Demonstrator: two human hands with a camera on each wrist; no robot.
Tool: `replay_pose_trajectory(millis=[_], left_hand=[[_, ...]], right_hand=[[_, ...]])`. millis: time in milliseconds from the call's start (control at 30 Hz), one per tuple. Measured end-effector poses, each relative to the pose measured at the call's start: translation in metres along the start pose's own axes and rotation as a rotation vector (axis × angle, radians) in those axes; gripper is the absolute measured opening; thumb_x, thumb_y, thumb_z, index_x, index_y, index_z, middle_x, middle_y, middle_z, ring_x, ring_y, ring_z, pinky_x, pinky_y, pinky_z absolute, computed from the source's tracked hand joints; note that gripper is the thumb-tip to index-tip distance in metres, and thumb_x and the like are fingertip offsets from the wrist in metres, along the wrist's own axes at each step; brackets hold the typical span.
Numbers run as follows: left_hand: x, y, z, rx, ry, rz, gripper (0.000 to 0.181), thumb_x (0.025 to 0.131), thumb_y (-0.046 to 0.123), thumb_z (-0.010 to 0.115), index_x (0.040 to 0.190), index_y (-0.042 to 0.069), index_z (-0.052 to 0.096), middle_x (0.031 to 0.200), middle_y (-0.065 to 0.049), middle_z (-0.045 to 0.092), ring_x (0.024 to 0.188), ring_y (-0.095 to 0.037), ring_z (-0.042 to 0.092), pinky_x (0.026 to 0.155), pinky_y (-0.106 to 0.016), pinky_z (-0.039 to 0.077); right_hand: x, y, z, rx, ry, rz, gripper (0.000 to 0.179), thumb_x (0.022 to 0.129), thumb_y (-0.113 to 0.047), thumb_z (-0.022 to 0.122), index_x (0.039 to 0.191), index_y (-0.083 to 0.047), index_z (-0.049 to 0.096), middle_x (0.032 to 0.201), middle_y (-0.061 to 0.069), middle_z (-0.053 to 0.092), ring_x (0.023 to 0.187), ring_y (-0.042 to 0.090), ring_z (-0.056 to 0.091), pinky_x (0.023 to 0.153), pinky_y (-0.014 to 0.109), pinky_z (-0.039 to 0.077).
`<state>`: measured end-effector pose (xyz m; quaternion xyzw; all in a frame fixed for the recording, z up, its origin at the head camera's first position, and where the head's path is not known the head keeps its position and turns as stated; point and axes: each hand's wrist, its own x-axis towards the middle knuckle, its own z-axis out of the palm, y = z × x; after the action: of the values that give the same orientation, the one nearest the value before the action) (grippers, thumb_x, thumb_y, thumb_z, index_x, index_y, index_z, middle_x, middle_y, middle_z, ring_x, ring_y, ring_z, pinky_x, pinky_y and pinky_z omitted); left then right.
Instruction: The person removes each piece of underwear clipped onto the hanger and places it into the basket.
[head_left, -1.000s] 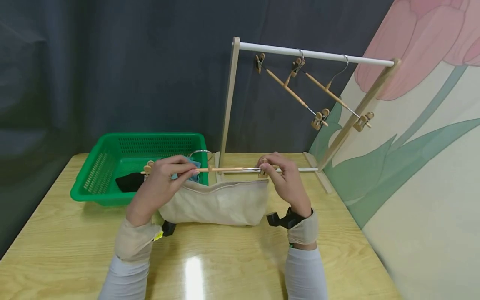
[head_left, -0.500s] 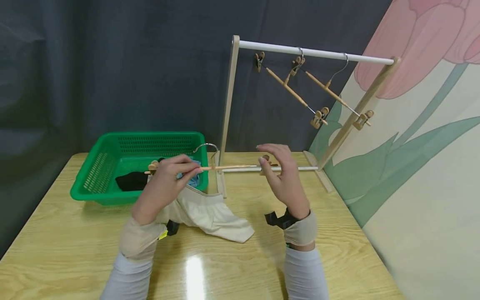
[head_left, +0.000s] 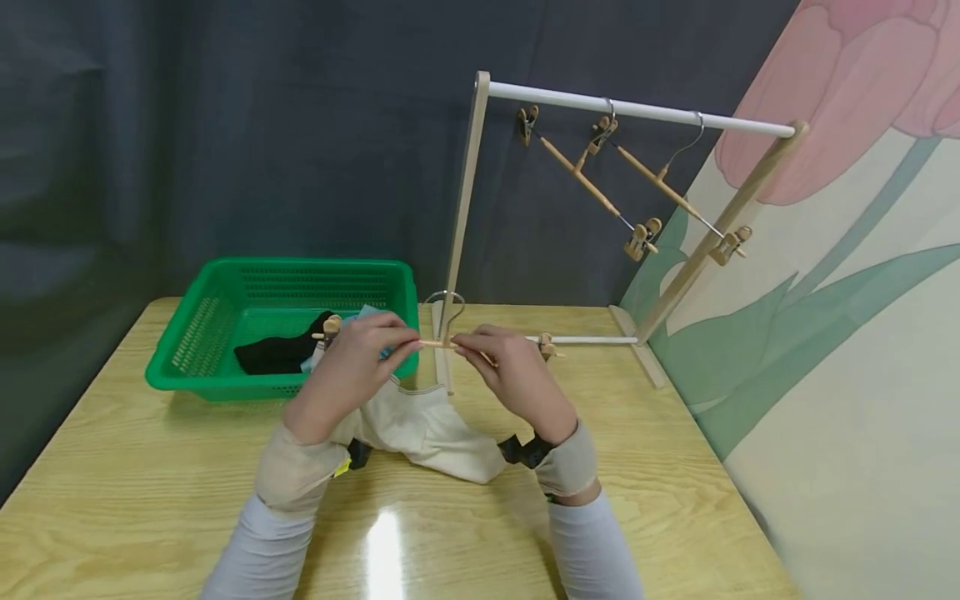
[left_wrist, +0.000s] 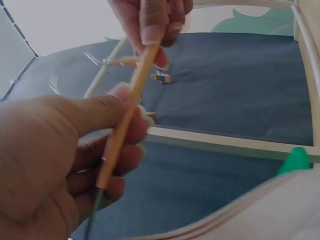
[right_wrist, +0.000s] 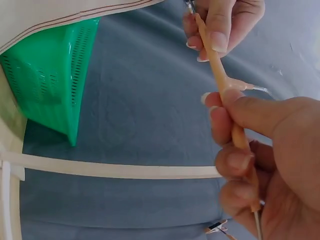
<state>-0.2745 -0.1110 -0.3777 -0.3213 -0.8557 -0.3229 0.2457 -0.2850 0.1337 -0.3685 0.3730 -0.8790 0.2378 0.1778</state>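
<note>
Both hands hold one wooden clip hanger (head_left: 432,342) level above the table. My left hand (head_left: 348,362) pinches its bar left of the hook (head_left: 455,310). My right hand (head_left: 513,375) grips the bar at the hook's base, thumb pressed on it in the right wrist view. Cream cloth (head_left: 420,429) with a dark-striped edge droops below the left hand, its right end low over the table. The left clip (head_left: 332,326) shows beyond the left hand; whether it bites the cloth is hidden. The right clip (head_left: 547,345) has no cloth in it.
A green basket (head_left: 168,377) at the left contains a black cloth (head_left: 277,354) and something light blue. Behind the hands stands a rack with a white rail (head_left: 555,97), and two clip hangers (head_left: 576,171) hang from it. A painted wall borders the right side.
The cloth's right end dropped away from the right clip. My right hand released that clip and moved left along the bar to the hook's base. The hanger shifted slightly right.
</note>
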Motion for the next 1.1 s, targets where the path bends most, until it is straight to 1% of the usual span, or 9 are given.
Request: replay_pose_trajectory(millis=[200, 267, 400, 500, 633, 767, 900, 1000, 1100], left_hand=[[-0.006, -0.005, -0.02, -0.059, 0.194, -0.053, 0.025, 0.098, 0.011, 0.069, 0.12, 0.001, 0.074, 0.118, -0.015, 0.07, 0.111, -0.032, 0.061, 0.087, -0.047, 0.053], [-0.01, -0.012, -0.029, -0.103, 0.216, -0.109, 0.031, 0.102, 0.014, 0.063, 0.128, -0.001, 0.069, 0.126, -0.018, 0.067, 0.119, -0.035, 0.057, 0.097, -0.052, 0.048], [-0.017, -0.029, -0.042, -0.187, 0.071, -0.276, 0.046, 0.111, 0.029, 0.044, 0.143, -0.001, 0.055, 0.133, -0.023, 0.061, 0.121, -0.041, 0.055, 0.102, -0.059, 0.043], [-0.019, -0.041, -0.041, -0.293, -0.071, -0.337, 0.051, 0.113, 0.034, 0.033, 0.145, 0.001, 0.054, 0.135, -0.022, 0.06, 0.12, -0.041, 0.057, 0.1, -0.056, 0.045], [-0.019, -0.053, -0.034, -0.475, -0.153, -0.304, 0.047, 0.114, 0.028, 0.032, 0.135, -0.003, 0.061, 0.137, -0.021, 0.061, 0.13, -0.031, 0.055, 0.108, -0.036, 0.044], [-0.019, -0.062, -0.032, -0.558, -0.154, -0.265, 0.044, 0.113, 0.022, 0.035, 0.124, -0.004, 0.069, 0.125, -0.018, 0.068, 0.12, -0.012, 0.058, 0.099, -0.017, 0.044], [-0.018, -0.064, -0.029, -0.569, -0.098, -0.267, 0.042, 0.112, 0.021, 0.04, 0.111, -0.003, 0.074, 0.094, -0.008, 0.07, 0.078, -0.008, 0.05, 0.085, -0.023, 0.045], [-0.019, -0.065, -0.026, -0.603, -0.06, -0.261, 0.042, 0.112, 0.02, 0.041, 0.105, -0.004, 0.075, 0.085, -0.003, 0.072, 0.069, -0.01, 0.046, 0.082, -0.025, 0.043], [-0.019, -0.065, -0.023, -0.633, -0.032, -0.246, 0.043, 0.111, 0.021, 0.041, 0.102, -0.005, 0.075, 0.092, -0.001, 0.077, 0.079, -0.008, 0.055, 0.085, -0.023, 0.044]], right_hand=[[-0.003, 0.009, -0.006, -0.058, 0.076, -0.025, 0.021, 0.099, -0.014, 0.067, 0.117, -0.011, 0.078, 0.094, 0.0, 0.073, 0.063, 0.006, 0.054, 0.055, 0.024, 0.043], [-0.003, 0.01, -0.009, -0.058, 0.092, -0.025, 0.021, 0.098, -0.012, 0.069, 0.116, -0.011, 0.078, 0.096, 0.001, 0.073, 0.065, 0.008, 0.054, 0.055, 0.025, 0.043], [-0.004, 0.011, -0.012, -0.039, 0.106, -0.03, 0.021, 0.096, -0.01, 0.07, 0.115, -0.01, 0.079, 0.099, 0.003, 0.074, 0.066, 0.009, 0.056, 0.056, 0.026, 0.044], [-0.005, 0.011, -0.013, -0.027, 0.101, -0.04, 0.022, 0.094, -0.007, 0.072, 0.115, -0.009, 0.079, 0.099, 0.003, 0.075, 0.067, 0.009, 0.058, 0.056, 0.026, 0.045], [-0.005, 0.009, -0.013, -0.015, 0.093, -0.059, 0.021, 0.094, -0.007, 0.072, 0.115, -0.009, 0.079, 0.099, 0.003, 0.075, 0.071, 0.009, 0.061, 0.058, 0.027, 0.047], [-0.004, 0.01, -0.013, -0.016, 0.089, -0.065, 0.021, 0.096, -0.01, 0.07, 0.115, -0.009, 0.079, 0.1, 0.003, 0.075, 0.073, 0.01, 0.063, 0.059, 0.027, 0.048], [-0.003, 0.011, -0.013, 0.005, 0.08, -0.057, 0.021, 0.097, -0.009, 0.069, 0.116, -0.008, 0.078, 0.102, 0.004, 0.075, 0.075, 0.011, 0.063, 0.06, 0.027, 0.048], [-0.004, 0.012, -0.011, 0.027, 0.07, -0.048, 0.022, 0.097, -0.008, 0.069, 0.116, -0.007, 0.078, 0.102, 0.005, 0.075, 0.075, 0.01, 0.063, 0.06, 0.027, 0.049], [-0.003, 0.012, -0.01, 0.041, 0.064, -0.044, 0.022, 0.097, -0.007, 0.069, 0.116, -0.006, 0.078, 0.102, 0.005, 0.075, 0.075, 0.01, 0.064, 0.061, 0.027, 0.05]])
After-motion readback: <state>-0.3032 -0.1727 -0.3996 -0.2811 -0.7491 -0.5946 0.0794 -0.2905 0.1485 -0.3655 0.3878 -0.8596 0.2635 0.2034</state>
